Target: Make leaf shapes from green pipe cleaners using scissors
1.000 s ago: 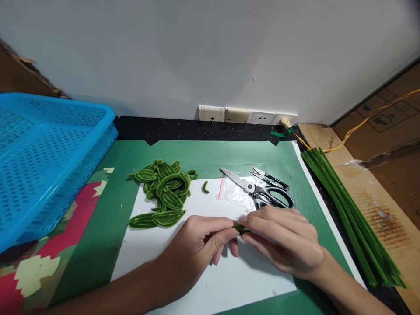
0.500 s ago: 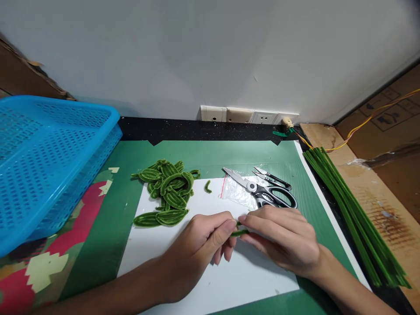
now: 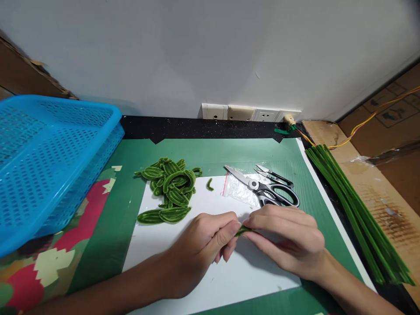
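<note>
My left hand (image 3: 200,245) and my right hand (image 3: 288,243) meet over the white sheet (image 3: 183,271), both pinching a small green pipe-cleaner piece (image 3: 243,230) between thumb and fingers. Most of the piece is hidden by the fingers. A pile of folded green pipe-cleaner leaves (image 3: 169,186) lies to the left on the sheet's far corner. A short green offcut (image 3: 209,184) lies beside the pile.
Large scissors (image 3: 262,188) and small snips (image 3: 274,176) rest on a clear plastic bag (image 3: 238,191) just beyond my right hand. A bundle of long green pipe cleaners (image 3: 354,214) lies at the right. A blue plastic basket (image 3: 49,153) stands left on the green mat (image 3: 210,153).
Both hands stay together on the green piece, with only small finger shifts. The view has drifted slightly to the left.
</note>
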{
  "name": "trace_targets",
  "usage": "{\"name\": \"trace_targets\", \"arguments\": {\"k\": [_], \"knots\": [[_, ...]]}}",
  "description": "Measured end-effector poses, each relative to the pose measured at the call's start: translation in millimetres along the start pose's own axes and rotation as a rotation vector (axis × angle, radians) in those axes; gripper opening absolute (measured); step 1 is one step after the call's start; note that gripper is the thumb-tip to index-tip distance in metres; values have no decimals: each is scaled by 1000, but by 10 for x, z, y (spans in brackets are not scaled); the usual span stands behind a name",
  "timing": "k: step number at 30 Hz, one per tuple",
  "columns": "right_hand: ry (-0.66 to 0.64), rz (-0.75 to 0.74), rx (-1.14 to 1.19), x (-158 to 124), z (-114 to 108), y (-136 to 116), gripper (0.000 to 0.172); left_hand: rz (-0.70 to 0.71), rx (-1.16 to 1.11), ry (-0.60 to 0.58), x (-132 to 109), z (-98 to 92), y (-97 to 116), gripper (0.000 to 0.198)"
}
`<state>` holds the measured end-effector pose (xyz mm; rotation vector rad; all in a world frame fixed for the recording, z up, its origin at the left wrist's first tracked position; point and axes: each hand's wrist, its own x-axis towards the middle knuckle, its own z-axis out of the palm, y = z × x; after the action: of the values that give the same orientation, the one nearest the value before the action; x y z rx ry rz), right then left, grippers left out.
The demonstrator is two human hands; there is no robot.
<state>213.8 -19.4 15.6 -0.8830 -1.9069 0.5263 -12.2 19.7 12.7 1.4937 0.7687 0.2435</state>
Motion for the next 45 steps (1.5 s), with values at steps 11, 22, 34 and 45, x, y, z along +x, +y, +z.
{"name": "trace_targets", "arguments": {"k": [11, 22, 34, 45], "knots": [[17, 322, 216, -28, 38, 3, 12, -29, -25, 18, 7, 2, 55, 57], [12, 456, 300, 7, 40, -24, 5, -20, -56, 137, 12, 67, 52, 53], [85, 508, 316, 7, -42, -17, 7, -26, -68, 132, 5, 60, 39, 52], [-6, 418, 280, -37, -48, 10, 5, -3, -140, 138, 2, 55, 32, 48]]}}
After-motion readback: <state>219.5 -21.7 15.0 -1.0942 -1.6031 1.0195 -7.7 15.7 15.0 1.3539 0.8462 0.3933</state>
